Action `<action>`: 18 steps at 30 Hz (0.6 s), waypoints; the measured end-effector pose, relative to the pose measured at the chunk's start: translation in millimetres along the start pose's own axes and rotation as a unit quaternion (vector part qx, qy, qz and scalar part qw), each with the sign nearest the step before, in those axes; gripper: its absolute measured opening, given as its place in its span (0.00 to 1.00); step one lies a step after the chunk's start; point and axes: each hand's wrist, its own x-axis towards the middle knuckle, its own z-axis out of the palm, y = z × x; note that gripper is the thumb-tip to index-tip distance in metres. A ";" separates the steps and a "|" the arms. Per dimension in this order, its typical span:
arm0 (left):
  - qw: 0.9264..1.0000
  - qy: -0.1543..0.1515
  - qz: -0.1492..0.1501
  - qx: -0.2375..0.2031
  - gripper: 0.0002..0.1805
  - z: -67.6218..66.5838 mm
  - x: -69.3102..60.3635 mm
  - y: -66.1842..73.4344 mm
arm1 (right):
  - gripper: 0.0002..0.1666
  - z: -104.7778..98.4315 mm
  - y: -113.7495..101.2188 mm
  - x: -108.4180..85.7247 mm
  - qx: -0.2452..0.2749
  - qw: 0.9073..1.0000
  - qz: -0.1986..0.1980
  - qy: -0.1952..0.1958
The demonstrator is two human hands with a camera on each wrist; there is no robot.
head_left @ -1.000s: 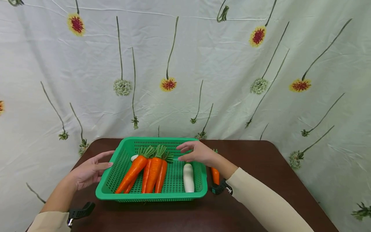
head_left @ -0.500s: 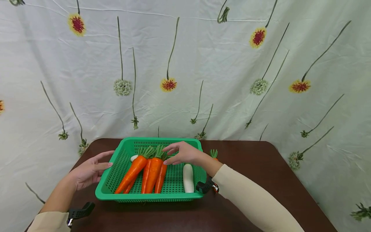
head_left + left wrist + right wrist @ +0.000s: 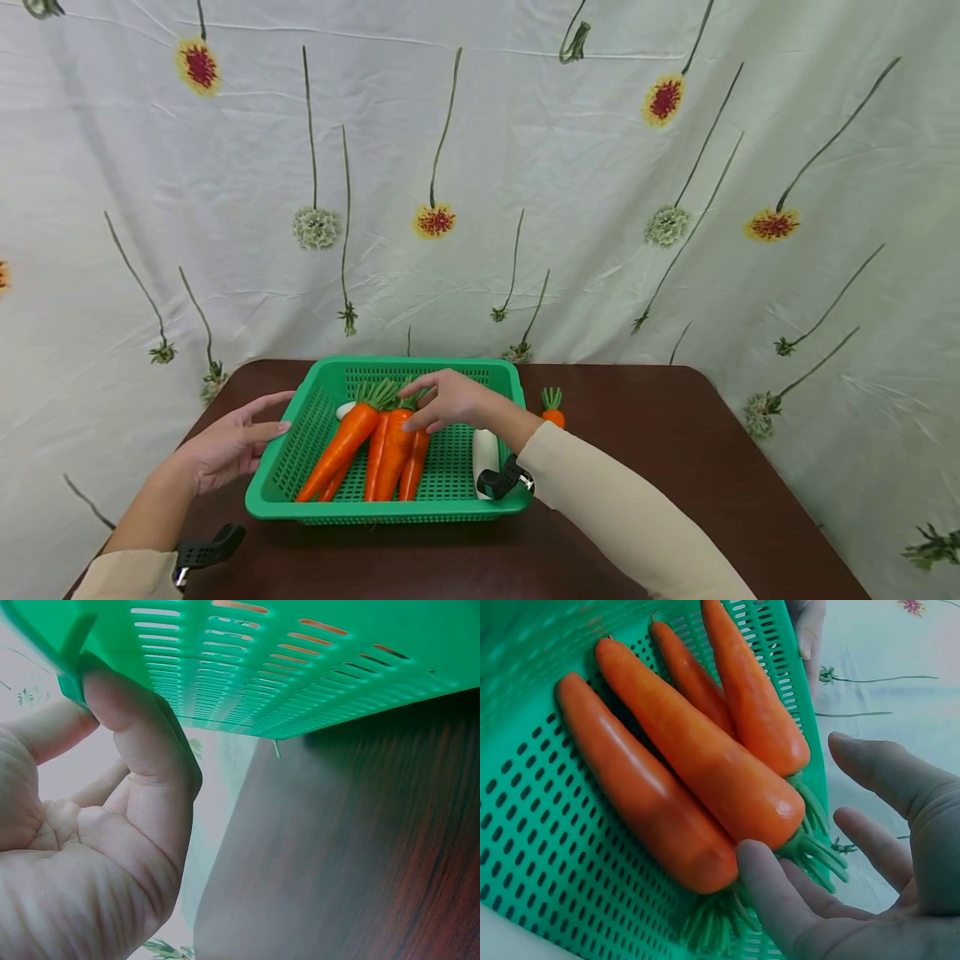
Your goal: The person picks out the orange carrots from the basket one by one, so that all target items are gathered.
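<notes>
A green perforated basket [image 3: 330,507] holds several orange carrots [image 3: 345,442] with green tops, lying side by side toward its left. In the head view, a white radish [image 3: 485,454] lies at the basket's right, partly covered by the right wrist strap. My left hand [image 3: 236,442] holds the basket's left rim; in the left wrist view its thumb [image 3: 112,697] presses against the lip. Over the carrots' leafy ends hovers my right hand [image 3: 450,402], thumb and fingers spread apart. Near its fingers, in the right wrist view, is the middle carrot [image 3: 697,757].
Right of the basket, another carrot [image 3: 552,412] lies on the dark brown table [image 3: 645,467], partly hidden behind the right arm. A small white object [image 3: 345,409] shows at the basket's left inner side. A flower-printed cloth [image 3: 480,150] hangs behind the table.
My right hand has moved left, from above the white radish to above the carrots. The carrot on the table has come more into view. My left hand stays at the rim.
</notes>
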 end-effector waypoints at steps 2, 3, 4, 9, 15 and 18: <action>1.000 0.000 -0.001 0.001 0.40 0.0 0.6 0.1 | 0.33 1.3 0.3 1.7 0.003 1.000 0.005 0.000; 1.000 -0.001 -0.001 0.001 0.40 0.0 1.1 0.2 | 0.34 1.9 0.5 2.5 0.003 1.000 0.008 -0.001; 1.000 -0.002 -0.001 0.000 0.40 -0.2 1.0 0.1 | 0.34 2.8 0.7 3.7 0.001 1.000 0.009 -0.002; 1.000 -0.006 0.000 -0.002 0.43 -0.4 1.3 -0.4 | 0.34 7.1 3.5 9.1 -0.005 1.000 0.018 -0.007; 1.000 -0.009 0.003 -0.006 0.40 -1.5 1.7 -1.3 | 0.34 9.7 6.7 14.5 -0.016 1.000 0.022 -0.009; 1.000 -0.010 0.004 -0.005 0.39 -2.6 1.9 -1.8 | 0.35 10.5 8.1 16.6 -0.023 1.000 0.019 -0.010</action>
